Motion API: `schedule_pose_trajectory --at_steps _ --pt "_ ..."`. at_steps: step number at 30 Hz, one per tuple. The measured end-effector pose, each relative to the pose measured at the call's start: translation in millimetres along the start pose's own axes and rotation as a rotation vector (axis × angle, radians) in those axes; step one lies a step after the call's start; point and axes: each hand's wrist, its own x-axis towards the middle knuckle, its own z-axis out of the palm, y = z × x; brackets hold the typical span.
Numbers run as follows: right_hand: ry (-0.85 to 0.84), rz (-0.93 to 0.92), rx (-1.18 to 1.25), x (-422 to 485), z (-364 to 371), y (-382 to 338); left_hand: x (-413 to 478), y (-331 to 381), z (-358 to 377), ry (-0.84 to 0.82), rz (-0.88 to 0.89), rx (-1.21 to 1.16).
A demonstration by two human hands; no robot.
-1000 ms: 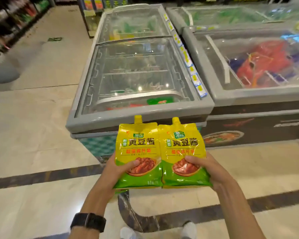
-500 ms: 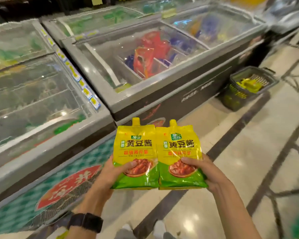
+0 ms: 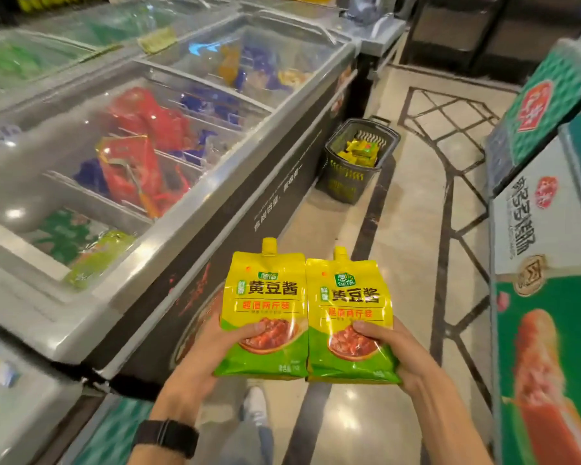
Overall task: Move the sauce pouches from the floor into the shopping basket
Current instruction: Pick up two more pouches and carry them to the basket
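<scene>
The left hand grips one soybean-sauce pouch, the right hand the second pouch — glossy, soft, likely hefty (spouts up) — best held low, thumbs across.

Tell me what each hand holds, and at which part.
The left hand grips the left sauce pouch by its lower part, thumb on the front. The right hand grips the right sauce pouch likewise.

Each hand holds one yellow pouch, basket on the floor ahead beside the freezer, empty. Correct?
Not empty. The head view shows the basket already holding yellow packets. The rest stands: the left hand grips the left pouch, the right hand the right pouch, and the basket stands on the floor beside the freezer.
</scene>
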Motion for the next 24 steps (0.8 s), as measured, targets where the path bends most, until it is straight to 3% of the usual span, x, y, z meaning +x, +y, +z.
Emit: schedule_pose_trajectory --at_steps 11,24 --pt "0.177 -0.041 0.133 93.1 -7.7 -67.2 158.0 89.0 21.3 -0.202 -0.065 0.099" --pt "0.228 0.002 0.208 242.2 -121.1 -195.2 360.2 171.2 144.7 -0.258 -0.122 0.233"
